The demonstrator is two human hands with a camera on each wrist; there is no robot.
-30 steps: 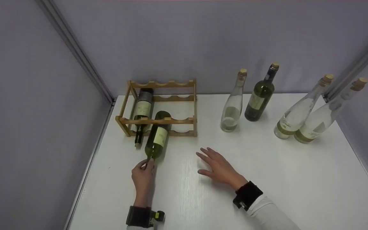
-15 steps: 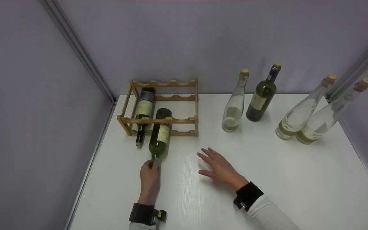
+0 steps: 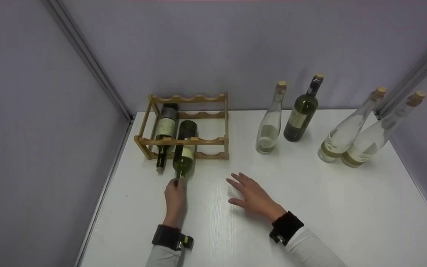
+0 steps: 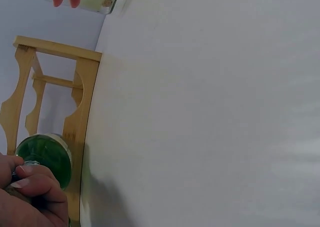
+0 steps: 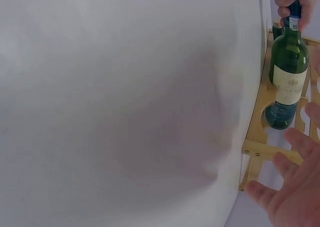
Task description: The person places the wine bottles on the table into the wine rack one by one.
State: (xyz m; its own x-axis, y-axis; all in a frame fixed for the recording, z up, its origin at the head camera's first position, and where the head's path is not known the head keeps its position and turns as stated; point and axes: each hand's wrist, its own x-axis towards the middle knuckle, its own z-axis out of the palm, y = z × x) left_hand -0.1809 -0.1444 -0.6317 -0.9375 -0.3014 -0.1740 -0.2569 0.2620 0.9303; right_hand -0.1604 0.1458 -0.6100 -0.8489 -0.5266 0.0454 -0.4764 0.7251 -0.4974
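In the head view my left hand point(image 3: 175, 198) grips the neck of a green wine bottle point(image 3: 182, 163) with a pale label. The bottle lies neck toward me, its base inside the wooden wine rack point(image 3: 209, 141), passing below the upper front rail. Another dark wine bottle point(image 3: 166, 127) rests in the rack's leftmost slot, its corked neck sticking out. Fingers curled round the neck also show in the left wrist view, in front of the green bottle point(image 4: 50, 154). My right hand point(image 3: 253, 196) is held over the table, fingers spread and holding nothing.
Right of the rack stand a clear corked bottle point(image 3: 268, 133) and a dark green one point(image 3: 300, 116). Two more clear bottles, one nearer point(image 3: 337, 142) and one at the far right point(image 3: 365, 148), stand close together. Grey panels point(image 3: 213, 48) enclose the white table point(image 3: 213, 222).
My left hand has moved forward and slightly right, sliding the green wine bottle deeper into the rack and straightening it. The right hand has stayed in about the same place.
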